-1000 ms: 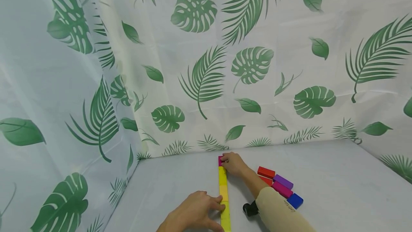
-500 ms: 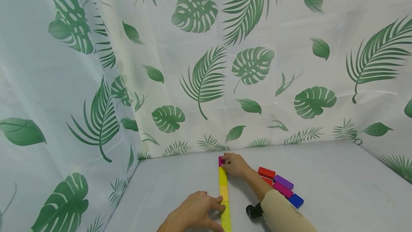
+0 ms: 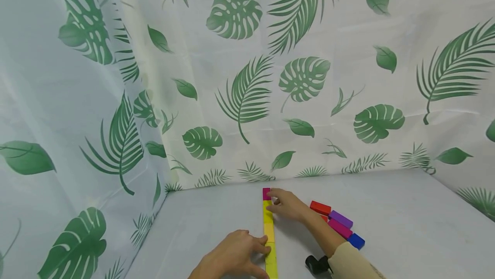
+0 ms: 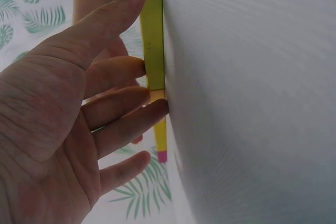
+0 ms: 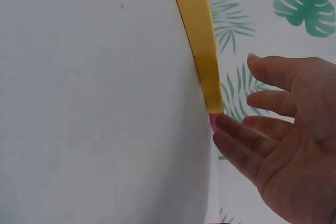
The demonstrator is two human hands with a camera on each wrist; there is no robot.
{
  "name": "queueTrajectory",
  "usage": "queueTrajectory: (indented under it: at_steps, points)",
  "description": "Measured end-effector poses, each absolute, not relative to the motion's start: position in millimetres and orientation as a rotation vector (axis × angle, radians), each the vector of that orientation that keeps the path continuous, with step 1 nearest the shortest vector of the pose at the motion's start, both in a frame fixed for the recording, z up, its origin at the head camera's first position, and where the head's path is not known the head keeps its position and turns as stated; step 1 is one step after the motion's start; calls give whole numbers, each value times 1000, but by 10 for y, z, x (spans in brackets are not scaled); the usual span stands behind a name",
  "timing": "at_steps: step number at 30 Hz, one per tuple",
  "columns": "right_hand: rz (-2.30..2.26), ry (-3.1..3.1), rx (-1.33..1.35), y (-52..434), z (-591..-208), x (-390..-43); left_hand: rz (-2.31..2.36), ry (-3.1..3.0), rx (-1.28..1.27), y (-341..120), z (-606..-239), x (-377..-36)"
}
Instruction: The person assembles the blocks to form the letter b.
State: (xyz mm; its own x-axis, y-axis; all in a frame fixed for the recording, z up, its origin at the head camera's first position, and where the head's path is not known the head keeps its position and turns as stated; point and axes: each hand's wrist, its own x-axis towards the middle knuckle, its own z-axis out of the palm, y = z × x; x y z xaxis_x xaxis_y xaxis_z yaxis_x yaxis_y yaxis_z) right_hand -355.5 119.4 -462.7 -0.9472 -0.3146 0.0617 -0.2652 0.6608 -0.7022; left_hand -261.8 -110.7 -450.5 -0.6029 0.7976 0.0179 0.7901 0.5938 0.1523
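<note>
A straight row of blocks lies on the grey-white surface: a yellow block (image 3: pixel 271 257) nearest, then a paler yellow one (image 3: pixel 268 231), another yellow one (image 3: pixel 268 211), and a magenta block (image 3: pixel 266 193) at the far end. My left hand (image 3: pixel 236 253) rests against the near yellow block, fingers spread; in the left wrist view its thumb lies at one end of that yellow block (image 4: pixel 153 40). My right hand (image 3: pixel 290 206) hovers beside the far end, fingers parted and nothing gripped. In the right wrist view its fingertips overlap the magenta block (image 5: pixel 213 121).
Right of the row lie loose blocks: a red one (image 3: pixel 320 207), a purple one (image 3: pixel 340 219), a magenta one (image 3: pixel 340 228), a blue one (image 3: pixel 356 241), and another red one partly behind the right arm. A leaf-patterned curtain (image 3: pixel 255 154) closes off the back and sides.
My right hand has let go of the far magenta block, its fingers spreading as the hand and forearm shift right and nearer. The left hand and the row stay put.
</note>
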Motion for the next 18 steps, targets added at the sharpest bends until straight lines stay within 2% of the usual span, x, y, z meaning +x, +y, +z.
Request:
queueTrajectory:
  at_steps: [7,18]
  points:
    - [-1118,2871,-638,1190,-4590,-3428,254,2739,1313,-1111,-4497,-2616]
    - [-1043,2888,-712,1234,-4563,-3297,250,2757,1338,-1111,-4525,-2615]
